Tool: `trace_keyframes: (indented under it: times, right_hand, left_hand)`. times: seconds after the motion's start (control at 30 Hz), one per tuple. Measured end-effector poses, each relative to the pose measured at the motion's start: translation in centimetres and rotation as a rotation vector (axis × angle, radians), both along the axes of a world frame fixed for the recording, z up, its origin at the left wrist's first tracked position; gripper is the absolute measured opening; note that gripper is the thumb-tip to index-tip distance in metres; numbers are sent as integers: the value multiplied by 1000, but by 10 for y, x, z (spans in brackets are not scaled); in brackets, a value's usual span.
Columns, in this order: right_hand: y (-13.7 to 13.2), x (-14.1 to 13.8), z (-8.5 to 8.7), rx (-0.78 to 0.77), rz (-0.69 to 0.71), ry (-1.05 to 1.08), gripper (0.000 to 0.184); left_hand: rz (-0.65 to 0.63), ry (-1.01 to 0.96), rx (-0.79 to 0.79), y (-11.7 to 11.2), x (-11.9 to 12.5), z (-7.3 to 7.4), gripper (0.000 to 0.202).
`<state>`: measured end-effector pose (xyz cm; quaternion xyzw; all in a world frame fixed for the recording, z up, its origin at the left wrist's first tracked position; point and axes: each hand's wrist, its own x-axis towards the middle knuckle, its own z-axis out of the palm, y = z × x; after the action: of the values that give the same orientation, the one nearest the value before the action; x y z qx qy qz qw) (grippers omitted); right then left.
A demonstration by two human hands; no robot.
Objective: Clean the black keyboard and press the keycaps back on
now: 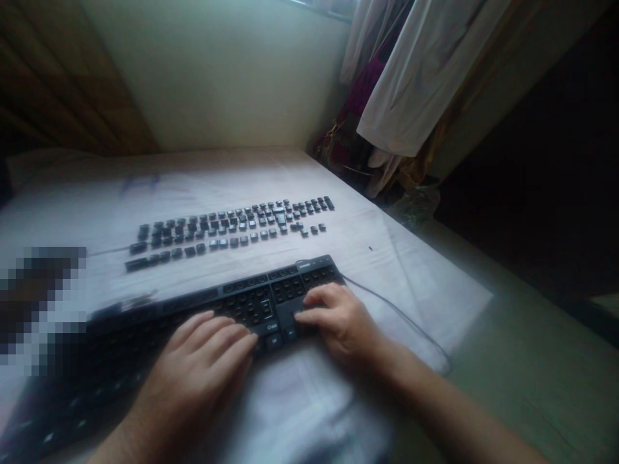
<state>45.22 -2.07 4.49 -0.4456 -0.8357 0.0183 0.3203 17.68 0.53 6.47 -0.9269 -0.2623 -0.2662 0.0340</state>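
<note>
A black keyboard (251,299) lies on a white cloth (396,258), with many of its keycaps gone. Several loose black keycaps (227,229) are laid out in rows on the cloth behind it. My left hand (203,361) rests flat on the keyboard's middle, fingers stretched out together. My right hand (338,319) sits on the keyboard's right end near the arrow keys, fingers bent and pressing down; whether it holds anything I cannot make out.
The keyboard's cable (411,325) runs off right across the cloth. A pale wall (227,71) stands behind, hanging cloths (416,84) at the upper right, and a greenish floor (532,361) to the right. A blurred patch (39,303) covers the left.
</note>
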Motion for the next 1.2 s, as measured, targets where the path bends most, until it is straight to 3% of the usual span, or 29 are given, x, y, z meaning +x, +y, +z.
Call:
trace_keyframes:
  times: [0.37,0.5,0.73,0.9,1.2]
  right_hand:
    - [-15,-2,1,75,-127,102,29]
    - [-21,-11,5,54,-120,38,28]
    - [-22,-19,6,35,-108,-53,23]
    - [-24,-27,7,-44,-149,-93,21]
    - [-19,-29,7,-15,-125,-113,16]
  left_hand:
    - [55,-45,-24,-4,1,-12,27]
    - [13,85,13,6,15,-9,33]
    - [-65,148,-122,22,42,-10,40]
    - [-56,140,-144,21,43,-16,39]
    - [-17,118,-139,18,42,-19,40]
